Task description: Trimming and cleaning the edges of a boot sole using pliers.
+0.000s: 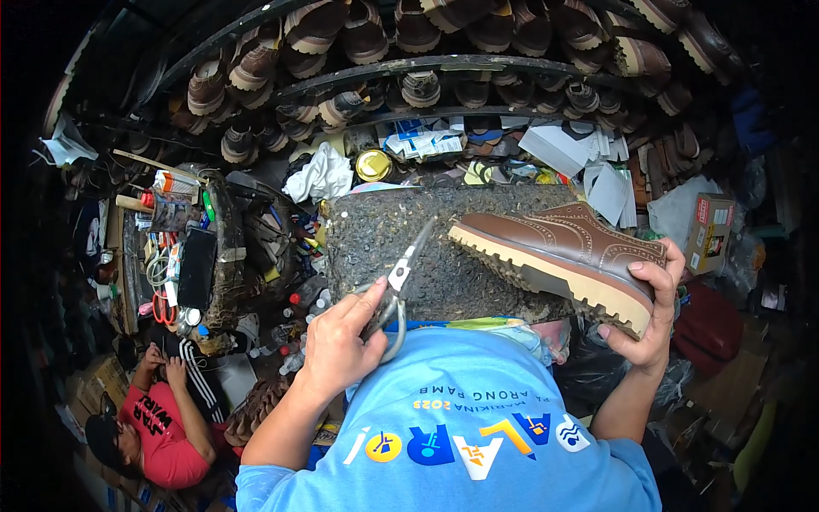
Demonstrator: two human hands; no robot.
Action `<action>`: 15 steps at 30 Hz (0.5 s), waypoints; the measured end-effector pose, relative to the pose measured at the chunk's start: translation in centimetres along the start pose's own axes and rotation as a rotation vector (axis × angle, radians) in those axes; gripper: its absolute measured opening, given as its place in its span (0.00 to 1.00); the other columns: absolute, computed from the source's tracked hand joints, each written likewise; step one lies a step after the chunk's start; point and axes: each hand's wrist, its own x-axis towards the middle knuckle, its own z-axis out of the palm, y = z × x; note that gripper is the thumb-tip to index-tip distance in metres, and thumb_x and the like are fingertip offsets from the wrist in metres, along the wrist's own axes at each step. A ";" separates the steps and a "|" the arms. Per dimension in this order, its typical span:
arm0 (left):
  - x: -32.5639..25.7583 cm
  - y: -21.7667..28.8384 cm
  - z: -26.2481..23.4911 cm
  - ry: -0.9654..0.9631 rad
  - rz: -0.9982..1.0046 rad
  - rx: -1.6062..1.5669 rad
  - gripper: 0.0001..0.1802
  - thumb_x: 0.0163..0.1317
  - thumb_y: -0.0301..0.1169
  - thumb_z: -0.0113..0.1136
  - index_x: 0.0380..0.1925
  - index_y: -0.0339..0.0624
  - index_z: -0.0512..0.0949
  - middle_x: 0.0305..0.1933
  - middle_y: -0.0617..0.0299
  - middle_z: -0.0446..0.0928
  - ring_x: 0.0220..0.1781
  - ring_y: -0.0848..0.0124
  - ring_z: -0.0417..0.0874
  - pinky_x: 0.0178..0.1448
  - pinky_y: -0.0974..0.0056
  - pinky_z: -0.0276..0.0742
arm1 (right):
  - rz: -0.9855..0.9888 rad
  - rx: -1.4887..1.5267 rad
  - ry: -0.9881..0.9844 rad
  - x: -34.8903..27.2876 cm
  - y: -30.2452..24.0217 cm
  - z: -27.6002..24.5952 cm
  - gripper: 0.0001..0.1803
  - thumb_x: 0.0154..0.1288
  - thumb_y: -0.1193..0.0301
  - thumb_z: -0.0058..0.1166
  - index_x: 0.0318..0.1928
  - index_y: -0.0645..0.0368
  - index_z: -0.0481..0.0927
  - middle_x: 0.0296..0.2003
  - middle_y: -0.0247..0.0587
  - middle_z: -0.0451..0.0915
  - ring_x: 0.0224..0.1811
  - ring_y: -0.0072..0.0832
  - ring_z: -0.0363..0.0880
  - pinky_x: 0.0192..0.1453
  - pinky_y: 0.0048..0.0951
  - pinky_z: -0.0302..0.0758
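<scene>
My right hand grips the heel end of a brown leather shoe, thumb on its side and fingers round the back. The shoe has pale stitching, a cream midsole and a lugged sole, and its toe points left over a dark, crusted work board. In my left hand is a pair of scissors with grey handles. Their blades look closed together and point up and to the right, apart from the shoe's toe.
Racks of brown shoes span the far side. A bin of tools, with a black phone, stands left. White cloth, a round tin and papers lie behind the board. A person in red sits at lower left.
</scene>
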 end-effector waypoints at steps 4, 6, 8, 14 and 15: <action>0.9 -0.1 0.3 -0.046 0.046 0.289 0.24 0.55 0.27 0.71 0.55 0.40 0.85 0.41 0.53 0.83 0.39 0.52 0.85 0.47 0.50 0.83 | -0.030 0.017 -0.005 0.4 -0.7 0.2 0.47 0.33 0.60 0.76 0.62 0.46 0.76 0.66 0.58 0.61 0.70 0.52 0.63 0.69 0.51 0.68; 2.7 0.8 1.1 0.091 0.222 0.072 0.12 0.61 0.26 0.70 0.45 0.37 0.87 0.42 0.52 0.85 0.43 0.52 0.87 0.49 0.52 0.84 | -0.046 -0.002 -0.009 0.5 -1.4 0.3 0.47 0.33 0.60 0.77 0.62 0.45 0.76 0.67 0.59 0.59 0.69 0.53 0.64 0.68 0.51 0.69; 5.1 2.9 1.8 0.169 0.330 -0.185 0.10 0.61 0.25 0.70 0.43 0.36 0.87 0.39 0.51 0.85 0.40 0.52 0.88 0.46 0.54 0.85 | -0.056 -0.024 -0.008 0.5 -2.1 0.2 0.47 0.33 0.60 0.77 0.62 0.44 0.76 0.68 0.60 0.57 0.68 0.53 0.66 0.67 0.50 0.71; 7.9 4.9 2.7 0.127 0.371 -0.154 0.06 0.61 0.24 0.69 0.38 0.35 0.86 0.35 0.51 0.84 0.37 0.50 0.88 0.43 0.51 0.85 | -0.084 -0.071 -0.008 0.6 -3.0 0.6 0.43 0.37 0.58 0.77 0.61 0.42 0.78 0.67 0.60 0.56 0.66 0.56 0.70 0.65 0.52 0.75; 8.1 5.1 2.7 0.124 0.374 -0.155 0.06 0.61 0.24 0.69 0.38 0.35 0.86 0.35 0.51 0.84 0.37 0.50 0.88 0.43 0.51 0.85 | -0.069 -0.047 -0.007 0.7 -3.2 0.7 0.42 0.38 0.58 0.77 0.61 0.41 0.78 0.66 0.59 0.56 0.67 0.57 0.72 0.66 0.54 0.75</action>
